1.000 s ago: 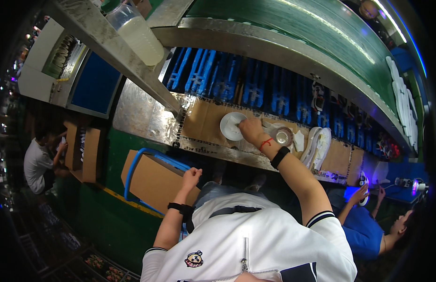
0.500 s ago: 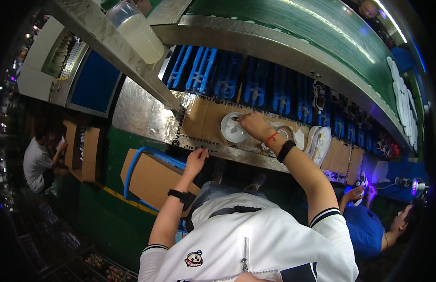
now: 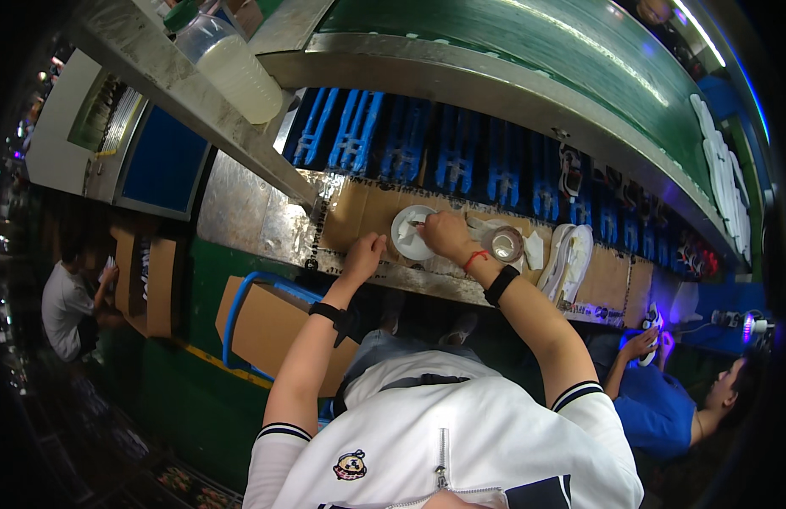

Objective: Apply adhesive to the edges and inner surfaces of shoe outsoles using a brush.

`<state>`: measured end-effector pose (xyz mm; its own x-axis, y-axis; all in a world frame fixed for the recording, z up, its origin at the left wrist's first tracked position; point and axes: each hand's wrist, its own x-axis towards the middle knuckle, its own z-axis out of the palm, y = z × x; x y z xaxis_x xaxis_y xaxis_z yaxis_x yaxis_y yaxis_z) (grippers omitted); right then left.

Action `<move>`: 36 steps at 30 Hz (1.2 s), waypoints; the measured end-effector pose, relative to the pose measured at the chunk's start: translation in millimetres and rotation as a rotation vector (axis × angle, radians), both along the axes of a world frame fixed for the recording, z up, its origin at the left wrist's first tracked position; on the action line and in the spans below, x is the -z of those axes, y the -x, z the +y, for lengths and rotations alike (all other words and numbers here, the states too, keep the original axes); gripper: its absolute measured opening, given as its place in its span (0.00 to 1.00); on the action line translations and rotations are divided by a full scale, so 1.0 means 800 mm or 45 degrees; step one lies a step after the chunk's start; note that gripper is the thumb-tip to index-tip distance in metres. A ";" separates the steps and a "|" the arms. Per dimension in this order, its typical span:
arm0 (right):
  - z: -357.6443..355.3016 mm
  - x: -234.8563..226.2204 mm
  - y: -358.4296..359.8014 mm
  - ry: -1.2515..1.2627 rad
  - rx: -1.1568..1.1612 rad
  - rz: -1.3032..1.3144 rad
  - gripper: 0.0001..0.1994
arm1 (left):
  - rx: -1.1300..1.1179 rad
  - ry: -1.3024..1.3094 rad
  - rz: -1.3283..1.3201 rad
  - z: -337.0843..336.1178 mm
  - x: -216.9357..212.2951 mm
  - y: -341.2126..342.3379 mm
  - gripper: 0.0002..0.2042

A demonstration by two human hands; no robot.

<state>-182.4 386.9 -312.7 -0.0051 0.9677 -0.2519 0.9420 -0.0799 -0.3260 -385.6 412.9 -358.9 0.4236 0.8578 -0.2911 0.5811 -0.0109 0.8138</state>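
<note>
A small round white bowl (image 3: 416, 251) stands on a cardboard sheet (image 3: 349, 222) on the metal bench. My right hand (image 3: 446, 235) is closed, its fingertips pinched over the bowl's right side; what they hold is too small to make out. Pale pieces or liquid show inside the bowl. My left hand (image 3: 365, 257) is closed with fingers curled, just left of the bowl and apart from it; anything between its fingers is hidden. Right of my right hand lies a roll of tape (image 3: 518, 245), with crumpled white paper (image 3: 535, 251) beside it.
White shoe soles (image 3: 568, 261) lie farther right on the bench. Blue racks (image 3: 452, 161) line its back below a green conveyor (image 3: 495, 51). A green-capped bottle (image 3: 240, 76) stands upper left. A cardboard box (image 3: 270, 327) is below left. A co-worker in blue (image 3: 656, 407) sits at right.
My left hand has moved up and right, closer to the bowl. My right hand has shifted slightly left and down, and the whole view has drifted a little.
</note>
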 end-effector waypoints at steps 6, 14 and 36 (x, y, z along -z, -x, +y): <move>-0.002 0.003 0.009 0.023 0.132 0.082 0.18 | 0.070 -0.077 0.054 0.008 -0.005 -0.009 0.14; -0.005 0.021 0.008 0.083 -0.116 0.065 0.19 | 0.163 0.025 0.107 0.015 -0.001 -0.020 0.13; -0.016 0.017 -0.009 -0.067 -0.161 0.241 0.17 | 0.156 -0.079 0.360 0.009 -0.015 -0.046 0.09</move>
